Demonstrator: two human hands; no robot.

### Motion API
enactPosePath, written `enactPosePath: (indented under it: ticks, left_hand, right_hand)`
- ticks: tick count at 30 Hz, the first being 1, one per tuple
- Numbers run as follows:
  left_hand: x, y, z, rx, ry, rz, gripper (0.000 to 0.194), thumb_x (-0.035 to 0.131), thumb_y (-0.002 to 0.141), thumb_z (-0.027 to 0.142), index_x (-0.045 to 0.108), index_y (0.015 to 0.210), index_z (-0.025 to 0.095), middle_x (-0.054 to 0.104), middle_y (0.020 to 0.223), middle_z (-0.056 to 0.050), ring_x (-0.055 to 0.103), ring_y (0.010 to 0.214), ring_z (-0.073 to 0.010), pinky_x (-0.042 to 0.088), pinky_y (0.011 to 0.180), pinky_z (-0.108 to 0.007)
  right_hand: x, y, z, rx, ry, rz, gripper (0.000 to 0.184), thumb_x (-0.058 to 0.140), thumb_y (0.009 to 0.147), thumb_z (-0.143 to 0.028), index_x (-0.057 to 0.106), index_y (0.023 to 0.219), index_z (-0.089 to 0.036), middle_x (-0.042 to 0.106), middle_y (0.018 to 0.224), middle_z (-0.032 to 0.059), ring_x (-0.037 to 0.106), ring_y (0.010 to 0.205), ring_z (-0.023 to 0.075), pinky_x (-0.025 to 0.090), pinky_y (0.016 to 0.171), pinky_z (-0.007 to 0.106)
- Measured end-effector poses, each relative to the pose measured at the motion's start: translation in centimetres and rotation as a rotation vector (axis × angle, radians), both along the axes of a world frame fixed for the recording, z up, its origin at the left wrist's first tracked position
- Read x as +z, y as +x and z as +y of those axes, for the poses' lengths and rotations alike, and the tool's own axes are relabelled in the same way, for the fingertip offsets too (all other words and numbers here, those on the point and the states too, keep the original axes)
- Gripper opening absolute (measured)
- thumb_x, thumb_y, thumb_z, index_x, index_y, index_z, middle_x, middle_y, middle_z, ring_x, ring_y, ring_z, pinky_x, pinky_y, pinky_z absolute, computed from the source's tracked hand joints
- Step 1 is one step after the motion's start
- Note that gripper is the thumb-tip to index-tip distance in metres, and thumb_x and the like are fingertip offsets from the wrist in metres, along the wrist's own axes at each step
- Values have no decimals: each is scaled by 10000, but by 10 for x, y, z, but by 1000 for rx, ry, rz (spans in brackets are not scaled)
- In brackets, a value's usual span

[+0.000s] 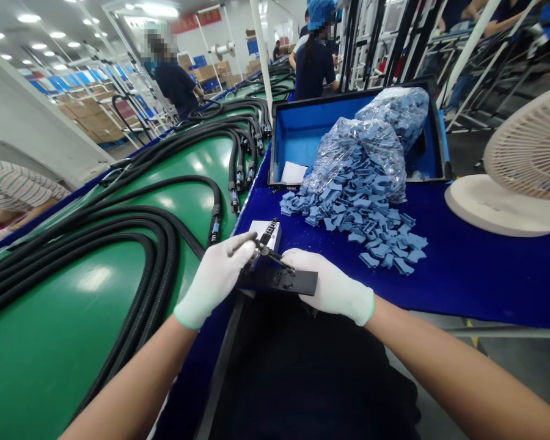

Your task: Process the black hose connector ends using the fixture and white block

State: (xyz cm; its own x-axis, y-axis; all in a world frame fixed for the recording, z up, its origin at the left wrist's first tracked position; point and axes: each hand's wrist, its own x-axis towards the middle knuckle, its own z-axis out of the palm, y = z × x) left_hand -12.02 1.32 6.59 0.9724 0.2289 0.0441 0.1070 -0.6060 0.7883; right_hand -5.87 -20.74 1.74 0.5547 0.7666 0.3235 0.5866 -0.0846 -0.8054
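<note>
My left hand (215,275), in a white glove, is closed with thumb and index finger pinched at a small dark part (258,246). My right hand (327,287), also gloved, curls its fingers at the near end of a thin dark rod-like piece (277,256); what its fingertips grip is partly hidden. Between the hands, at the table's edge, is a flat black plate (305,283) with small dark pieces on it. Just beyond stands a white block (274,235) with a row of small black parts (269,228) along it.
Loose blue plastic clips (371,214) spill from a clear bag (357,140) on the blue table (476,275). A blue bin (293,131) and a fan (504,201) stand behind. Black hoses (160,250) lie on the green surface (87,342) at left. Co-workers stand farther off.
</note>
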Motion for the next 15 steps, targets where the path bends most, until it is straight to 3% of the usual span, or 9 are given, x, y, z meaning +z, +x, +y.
enactPosePath:
  ticks: [4,9,13,15]
  left_hand:
    - [6,24,6,-143,-108,91,536,630,947,529,719,1366,207,799,1097,-30,724,945,-259,547,879,-315]
    - [3,32,1,-75,-30,-1,419,698,903,473,807,1214,215,793,1168,-20,726,1052,-279,531,982,-310]
    - [-3,29,0,-51,62,-23,421,688,920,495,806,1219,224,780,1205,-2,722,1101,-298,525,1012,-310]
    - [-7,29,0,-22,69,-38,425,695,917,493,803,1224,220,781,1202,-4,721,1111,-304,533,1006,-313]
  right_hand:
    - [0,0,1,-40,-35,5,105,572,841,-97,546,871,-193,636,881,33,594,759,175,488,719,307]
    - [-1,-1,1,-171,-116,56,257,581,821,-127,580,1073,-175,686,952,66,633,809,210,495,783,335]
    - [-16,6,4,-202,-166,21,64,590,836,-138,575,869,-191,668,856,44,617,758,188,461,725,295]
    - [-29,11,8,-202,-130,-21,88,600,825,-130,545,809,-196,647,823,24,601,740,173,445,704,276]
